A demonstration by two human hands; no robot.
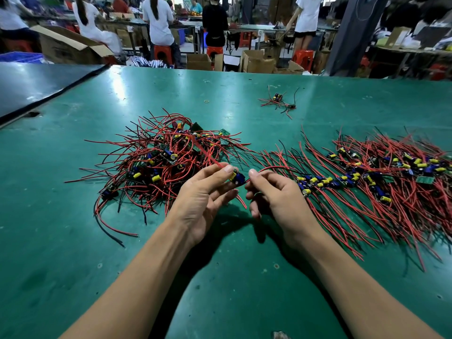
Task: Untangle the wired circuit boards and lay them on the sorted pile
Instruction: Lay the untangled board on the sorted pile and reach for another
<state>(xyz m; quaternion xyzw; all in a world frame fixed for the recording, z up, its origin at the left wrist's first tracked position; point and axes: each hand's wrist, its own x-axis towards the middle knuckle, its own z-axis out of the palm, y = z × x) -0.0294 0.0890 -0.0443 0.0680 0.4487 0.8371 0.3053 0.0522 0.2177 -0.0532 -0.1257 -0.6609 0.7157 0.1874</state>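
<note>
While the left hand (205, 192) pinches one circuit board (237, 178) steady, the right hand (276, 194) pinches its red wire (271, 167), likely to straighten it; beyond the left hand lies the tangled heap (166, 157), and right of the right hand the sorted pile (381, 182).

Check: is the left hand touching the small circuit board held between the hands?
Touching. Head view: left hand pinches the circuit board between thumb and fingers, no gap; right hand pinches its red wire.
</note>
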